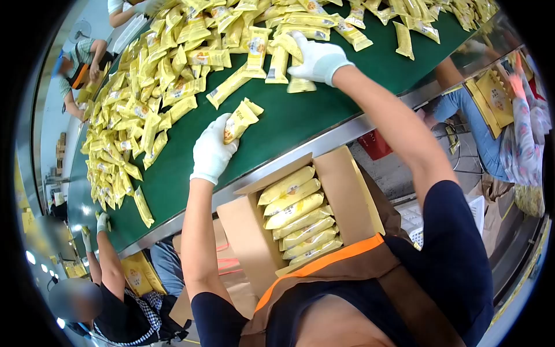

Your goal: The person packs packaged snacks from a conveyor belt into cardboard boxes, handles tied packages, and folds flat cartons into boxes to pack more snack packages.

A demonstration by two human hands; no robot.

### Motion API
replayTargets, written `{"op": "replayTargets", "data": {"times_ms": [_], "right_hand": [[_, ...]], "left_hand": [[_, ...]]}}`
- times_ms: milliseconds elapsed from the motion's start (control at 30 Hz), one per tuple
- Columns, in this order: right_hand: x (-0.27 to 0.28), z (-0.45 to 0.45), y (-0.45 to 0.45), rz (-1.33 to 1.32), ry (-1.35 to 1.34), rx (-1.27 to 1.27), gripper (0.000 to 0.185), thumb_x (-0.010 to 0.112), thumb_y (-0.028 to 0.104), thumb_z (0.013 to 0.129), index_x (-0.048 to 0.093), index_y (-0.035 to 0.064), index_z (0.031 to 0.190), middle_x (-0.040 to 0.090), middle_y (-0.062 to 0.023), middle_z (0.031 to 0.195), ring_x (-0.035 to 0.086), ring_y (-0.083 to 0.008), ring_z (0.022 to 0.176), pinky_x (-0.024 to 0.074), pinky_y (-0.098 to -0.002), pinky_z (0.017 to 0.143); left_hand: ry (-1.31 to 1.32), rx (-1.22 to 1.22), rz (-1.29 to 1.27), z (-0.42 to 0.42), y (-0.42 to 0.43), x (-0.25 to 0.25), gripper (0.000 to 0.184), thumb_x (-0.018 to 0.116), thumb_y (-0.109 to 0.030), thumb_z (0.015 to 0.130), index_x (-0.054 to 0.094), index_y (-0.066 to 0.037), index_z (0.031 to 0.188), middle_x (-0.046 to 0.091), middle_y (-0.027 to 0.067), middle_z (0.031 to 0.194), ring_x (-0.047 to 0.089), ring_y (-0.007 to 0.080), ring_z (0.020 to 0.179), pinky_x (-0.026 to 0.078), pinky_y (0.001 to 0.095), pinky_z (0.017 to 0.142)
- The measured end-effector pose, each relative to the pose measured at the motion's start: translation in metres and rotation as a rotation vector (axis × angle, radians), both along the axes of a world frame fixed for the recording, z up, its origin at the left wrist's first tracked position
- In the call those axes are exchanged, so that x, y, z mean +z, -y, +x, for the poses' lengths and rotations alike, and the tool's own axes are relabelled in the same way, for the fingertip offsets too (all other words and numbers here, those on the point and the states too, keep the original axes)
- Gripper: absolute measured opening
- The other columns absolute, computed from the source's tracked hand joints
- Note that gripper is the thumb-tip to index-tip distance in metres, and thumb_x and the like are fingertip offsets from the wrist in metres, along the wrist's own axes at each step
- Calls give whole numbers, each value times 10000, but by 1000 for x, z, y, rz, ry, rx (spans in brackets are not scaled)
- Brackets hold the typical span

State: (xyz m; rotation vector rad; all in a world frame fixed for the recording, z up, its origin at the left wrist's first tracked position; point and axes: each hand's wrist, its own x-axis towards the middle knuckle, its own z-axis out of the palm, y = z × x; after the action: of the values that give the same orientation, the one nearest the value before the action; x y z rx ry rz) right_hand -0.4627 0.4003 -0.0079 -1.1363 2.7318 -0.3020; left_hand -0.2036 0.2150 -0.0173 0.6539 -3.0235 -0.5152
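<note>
My left hand (213,149), in a white glove, is closed around yellow snack packets (239,122) over the green belt. At least two packets seem to be stacked in its grasp. Farther out, my right hand (319,60), also gloved, has its fingers closed on a yellow packet (287,45) at the edge of the pile. Another packet (301,86) shows just below that hand; whether it is held too I cannot tell. Close to my body, an open cardboard box (238,226) contains a row of several similar packets (293,199).
A large heap of yellow packets (147,95) covers the far side of the green conveyor belt (289,118). The metal rail (347,128) runs between belt and box. Co-workers stand at left (81,63), lower left (118,283) and right (491,130). A white crate (411,222) is beside me.
</note>
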Motion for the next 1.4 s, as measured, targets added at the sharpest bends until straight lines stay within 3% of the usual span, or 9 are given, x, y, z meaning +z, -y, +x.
{"op": "replayTargets", "data": {"times_ms": [233,500,633,700,833,967,1067,1233,1400], "right_hand": [[16,-3,-29,226,-91,228,605,684,223,773,493,114,1336,662,-182,1139,643,-351,1027,501,-427,891],[118,122,-108,-459,1166,740,457,747,126,755,611,23,1178,686,-105,1063,627,-153,941,482,-293,891],[81,205,-104,-11,497,930,422,694,144,786,601,45,1186,670,-154,894,672,-279,858,537,-384,808],[50,251,-96,205,137,870,407,625,147,831,565,78,1227,639,-119,956,647,-281,918,527,-408,771],[25,277,-132,-124,-8,1001,565,652,239,817,497,44,1324,518,-156,1291,522,-300,1185,479,-397,857],[43,261,-158,-147,5,1134,602,676,349,819,513,38,1308,484,-202,1368,452,-336,1283,378,-464,1048],[61,226,-175,-211,388,1000,368,605,206,861,575,124,1219,600,-127,1212,587,-313,1111,491,-431,905],[45,171,-142,-169,-364,1411,236,628,163,782,612,133,1015,604,-42,1053,574,-222,1066,509,-349,778],[27,176,-111,-87,-211,1519,216,654,251,800,587,103,942,578,-67,931,580,-252,953,523,-382,696]], "left_hand": [[-279,181,646,43,11,1,562,694,-138,796,513,6,1308,643,84,1125,606,155,1010,471,279,900],[-726,267,1075,124,-50,93,533,647,-109,818,498,21,1312,630,117,1172,641,195,1015,516,313,857],[-690,99,1196,136,-98,117,700,736,-111,716,451,-16,1348,603,162,1183,636,270,1031,540,388,896],[-556,49,1160,125,-117,127,656,709,-41,720,481,-10,1334,598,149,1210,636,266,1053,520,380,923],[-262,-312,59,103,-140,92,652,703,-20,692,540,-95,1319,659,139,1008,652,266,959,509,340,845],[-151,-409,-290,99,-161,49,582,636,-185,821,476,-122,1377,563,141,1267,541,317,1157,443,435,945],[-67,-411,-329,113,-180,46,599,589,-355,879,443,-116,1408,452,169,1412,438,394,1265,350,528,1034],[-57,-473,-361,111,-179,37,685,555,-491,887,419,-91,1426,437,186,1429,422,411,1285,321,553,1057],[-510,-341,14,127,-157,50,538,661,-299,878,529,-42,1333,555,171,1339,504,351,1258,377,448,1075]]}}
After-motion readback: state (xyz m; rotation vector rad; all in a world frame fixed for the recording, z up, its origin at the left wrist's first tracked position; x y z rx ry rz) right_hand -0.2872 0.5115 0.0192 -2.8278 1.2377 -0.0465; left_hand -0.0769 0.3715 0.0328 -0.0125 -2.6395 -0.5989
